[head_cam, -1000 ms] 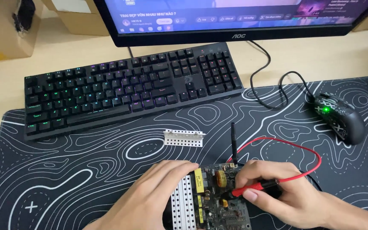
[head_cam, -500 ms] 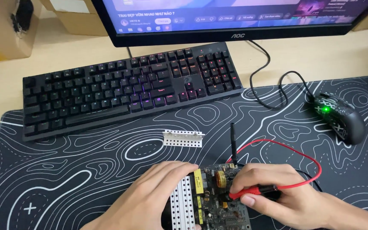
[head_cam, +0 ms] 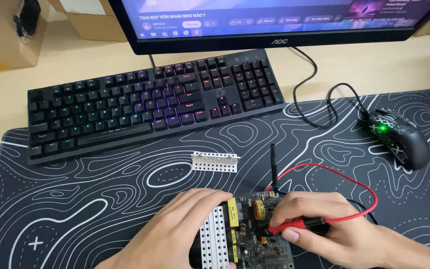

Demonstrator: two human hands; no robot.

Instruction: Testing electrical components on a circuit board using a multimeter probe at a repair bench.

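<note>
Near the front edge of the desk mat (head_cam: 51, 199), the circuit board (head_cam: 255, 234) is pressed flat by the spread left hand (head_cam: 175, 234), while the red probe (head_cam: 299, 225) is pinched in the curled right hand (head_cam: 319, 226) and is best kept steady on one spot.

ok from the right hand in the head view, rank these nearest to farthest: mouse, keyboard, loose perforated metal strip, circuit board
From the right hand:
1. circuit board, touching, just left
2. loose perforated metal strip, up-left on the mat
3. mouse, up-right
4. keyboard, farthest, up-left; close to the mouse's rank
</note>
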